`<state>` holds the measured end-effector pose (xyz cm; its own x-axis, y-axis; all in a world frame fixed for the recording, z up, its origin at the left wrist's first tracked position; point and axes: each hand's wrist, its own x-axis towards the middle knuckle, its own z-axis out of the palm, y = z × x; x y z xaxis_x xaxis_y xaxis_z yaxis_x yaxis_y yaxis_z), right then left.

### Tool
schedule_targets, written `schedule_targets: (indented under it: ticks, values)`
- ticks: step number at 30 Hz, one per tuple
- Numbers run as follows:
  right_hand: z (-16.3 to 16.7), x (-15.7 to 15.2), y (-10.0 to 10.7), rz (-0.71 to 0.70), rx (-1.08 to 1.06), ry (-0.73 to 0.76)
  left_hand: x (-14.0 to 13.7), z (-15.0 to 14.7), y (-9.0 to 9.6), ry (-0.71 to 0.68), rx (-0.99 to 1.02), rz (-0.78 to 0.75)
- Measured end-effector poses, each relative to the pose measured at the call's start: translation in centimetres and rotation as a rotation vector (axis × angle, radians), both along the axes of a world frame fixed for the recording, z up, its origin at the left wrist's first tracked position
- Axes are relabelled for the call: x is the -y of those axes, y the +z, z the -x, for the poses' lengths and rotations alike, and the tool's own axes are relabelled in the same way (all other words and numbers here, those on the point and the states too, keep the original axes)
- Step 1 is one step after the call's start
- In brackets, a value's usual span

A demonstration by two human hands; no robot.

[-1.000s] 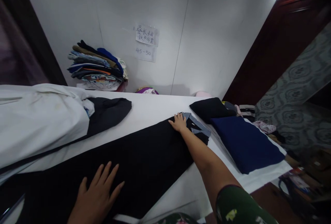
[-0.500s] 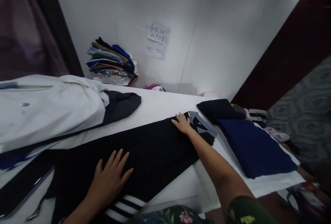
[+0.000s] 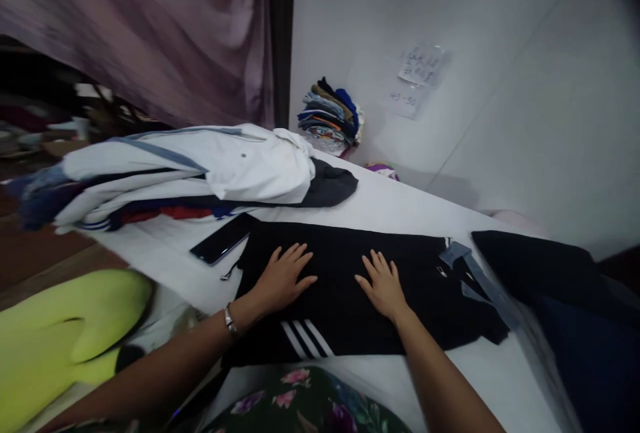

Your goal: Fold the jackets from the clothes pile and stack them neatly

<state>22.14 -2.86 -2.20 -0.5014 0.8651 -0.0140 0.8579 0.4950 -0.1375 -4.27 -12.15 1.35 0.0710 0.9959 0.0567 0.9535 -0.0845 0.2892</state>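
black garment flat on desk, right hand shifted in toward the left

black garment lies spread out across the middle of the white desk, collar end to the right. vs half a second ago: right hand was up by the collar, now sits mid-garment, much nearer the left hand. both palms down, fingers well spread and pressing on the fabric, nothing gripped in either. view has swung left, so more of the left side shows.

close in: phone is just beside the garment's left end; can't tell if they touch. black folded item sits near the collar, navy folded item next to it, cut by the frame edge. both forearms cover parts of the near edge.

further out: white garment tops a loose pile at far left, dark grey fabric poking out toward the wall. folded stack stands by the wall, handwritten papers above it, too blurred to read fully. yellow item at lower left.

garment look: plain black, grey-blue collar trim, three white stripes at the near left edge, surface mostly smooth.
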Motion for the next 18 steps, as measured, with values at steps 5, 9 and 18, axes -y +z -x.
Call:
schedule_targets:
  ticks: [5, 9, 18]
  values:
    - [-0.4, 0.1, -0.6, -0.039, 0.01, 0.014, 2.6, 3.6, 0.2, 0.273, 0.0, -0.113]
    - [-0.5, 0.0, -1.0, -0.054, 0.008, 0.023, 5.2, 5.2, -0.5, 0.4, 0.084, -0.142]
    - [-1.0, -0.4, -0.6, 0.046, -0.085, -0.016, 7.6, 6.7, 0.4, 0.627, 0.346, -0.027]
